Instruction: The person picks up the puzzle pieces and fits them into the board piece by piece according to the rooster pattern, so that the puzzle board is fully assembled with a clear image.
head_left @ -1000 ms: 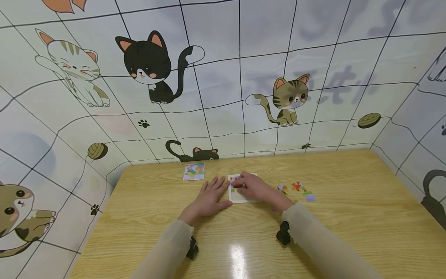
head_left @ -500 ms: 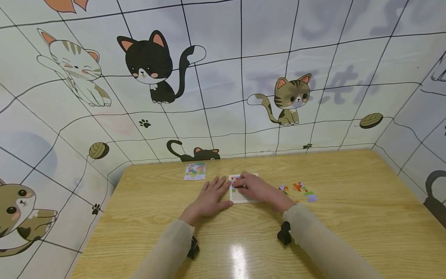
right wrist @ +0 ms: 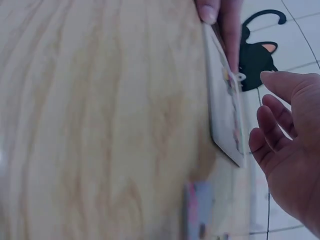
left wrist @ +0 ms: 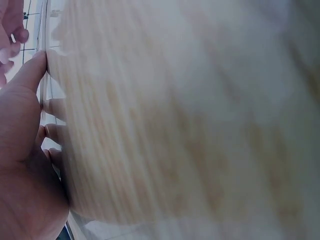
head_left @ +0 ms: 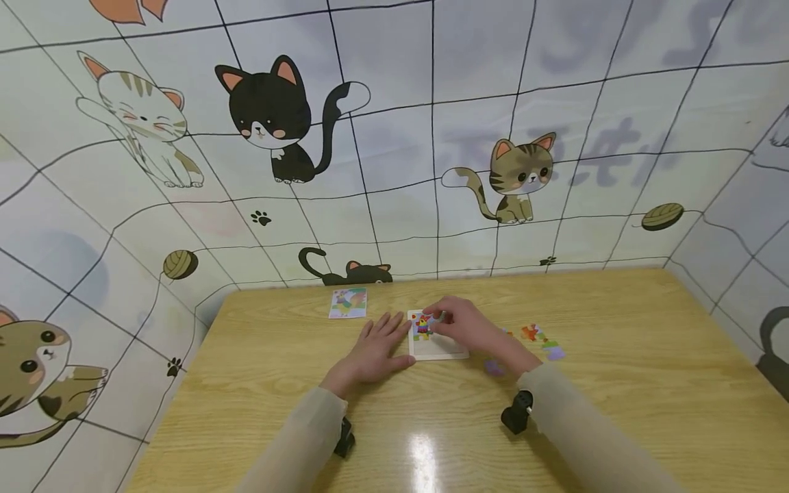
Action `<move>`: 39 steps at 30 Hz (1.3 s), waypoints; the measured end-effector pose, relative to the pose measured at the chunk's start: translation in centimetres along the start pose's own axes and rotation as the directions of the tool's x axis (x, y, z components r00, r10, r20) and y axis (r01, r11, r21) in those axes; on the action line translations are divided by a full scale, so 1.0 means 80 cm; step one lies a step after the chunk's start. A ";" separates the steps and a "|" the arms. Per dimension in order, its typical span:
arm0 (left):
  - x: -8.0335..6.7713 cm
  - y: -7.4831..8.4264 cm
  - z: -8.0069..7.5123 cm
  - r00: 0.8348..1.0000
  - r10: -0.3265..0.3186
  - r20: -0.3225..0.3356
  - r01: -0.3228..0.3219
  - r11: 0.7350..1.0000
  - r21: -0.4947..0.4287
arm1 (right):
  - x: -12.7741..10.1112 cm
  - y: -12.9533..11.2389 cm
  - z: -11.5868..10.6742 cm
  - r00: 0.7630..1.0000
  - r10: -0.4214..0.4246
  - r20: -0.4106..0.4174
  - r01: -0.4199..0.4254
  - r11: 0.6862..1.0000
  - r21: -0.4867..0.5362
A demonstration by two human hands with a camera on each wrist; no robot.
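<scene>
My left hand (head_left: pixel 372 349) lies flat, steadying the puzzle tray (head_left: pixel 437 348); right hand (head_left: pixel 464 324) hovers above, fingers loosely spread

Bright, even light from overhead leaves a white glare patch on the tabletop (head_left: pixel 421 455) near the front edge. The head view bends strongly at its edges — wall lines curve. Both wrist views are soft, the left one smeared by blur.

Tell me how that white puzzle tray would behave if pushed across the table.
The white puzzle tray looks thin and flat, so it probably slides rather than tips. The table is glossy, so likely slippery; the left hand rests flat at its edge, perhaps steadying it. Probably light.
</scene>
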State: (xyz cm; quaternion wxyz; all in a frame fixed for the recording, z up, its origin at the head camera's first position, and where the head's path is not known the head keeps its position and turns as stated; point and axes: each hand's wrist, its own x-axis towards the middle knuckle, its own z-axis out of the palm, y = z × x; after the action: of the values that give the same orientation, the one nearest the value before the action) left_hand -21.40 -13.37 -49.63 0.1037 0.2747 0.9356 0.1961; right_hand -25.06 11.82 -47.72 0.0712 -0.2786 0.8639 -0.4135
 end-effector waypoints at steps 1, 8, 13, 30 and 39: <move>0.000 0.000 0.000 1.000 -0.001 0.002 0.001 1.000 0.000 | -0.003 0.001 -0.006 1.000 0.015 -0.010 -0.015 1.000 0.009; -0.001 -0.001 0.001 1.000 0.017 0.003 -0.017 1.000 0.000 | -0.032 0.016 -0.048 0.994 0.074 -0.076 -0.073 0.997 0.007; -0.003 -0.002 0.001 1.000 0.017 0.001 -0.017 1.000 -0.008 | -0.048 0.027 -0.068 0.995 0.068 -0.072 -0.069 0.998 -0.011; -0.002 -0.001 0.000 1.000 0.019 0.004 -0.019 1.000 -0.002 | -0.086 0.063 -0.103 0.983 0.178 -0.038 -0.179 0.984 -0.026; -0.002 -0.003 0.000 1.000 0.021 0.011 -0.021 1.000 -0.002 | -0.094 0.073 -0.101 0.978 0.202 0.050 -0.200 0.979 -0.038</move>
State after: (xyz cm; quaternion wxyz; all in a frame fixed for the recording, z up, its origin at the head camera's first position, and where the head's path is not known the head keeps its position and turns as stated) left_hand -21.37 -13.63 -49.71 0.1070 0.2854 0.9320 0.1964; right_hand -24.07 24.27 -47.73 0.1311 -0.2020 0.8920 -0.3825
